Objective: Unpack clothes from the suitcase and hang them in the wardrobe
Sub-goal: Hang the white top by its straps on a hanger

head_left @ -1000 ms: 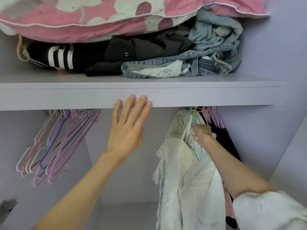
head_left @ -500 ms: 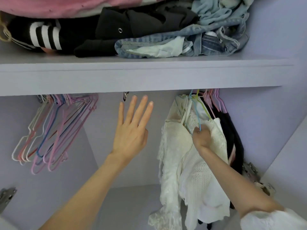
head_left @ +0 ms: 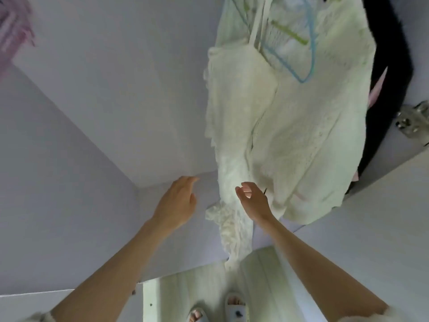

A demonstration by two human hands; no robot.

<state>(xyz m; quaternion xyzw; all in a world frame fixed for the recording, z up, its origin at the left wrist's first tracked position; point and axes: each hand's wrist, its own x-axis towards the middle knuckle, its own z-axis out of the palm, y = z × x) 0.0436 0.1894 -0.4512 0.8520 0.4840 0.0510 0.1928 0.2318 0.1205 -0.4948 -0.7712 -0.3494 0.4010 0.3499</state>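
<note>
The wardrobe point(head_left: 97, 94) holds white clothes point(head_left: 301, 140) on a blue hanger point(head_left: 311, 54), black garment point(head_left: 394, 66) behind, cut off above. Left hand point(head_left: 176, 203) and right hand point(head_left: 253, 201) hang near the hems, fingers loosely spread, holding nothing. Picture blurred.

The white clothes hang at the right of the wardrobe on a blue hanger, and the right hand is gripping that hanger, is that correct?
Not quite. The head view shows the right hand low at the hem of the white clothes, fingers loose, holding nothing; the blue hanger hangs well above it, untouched.
</note>
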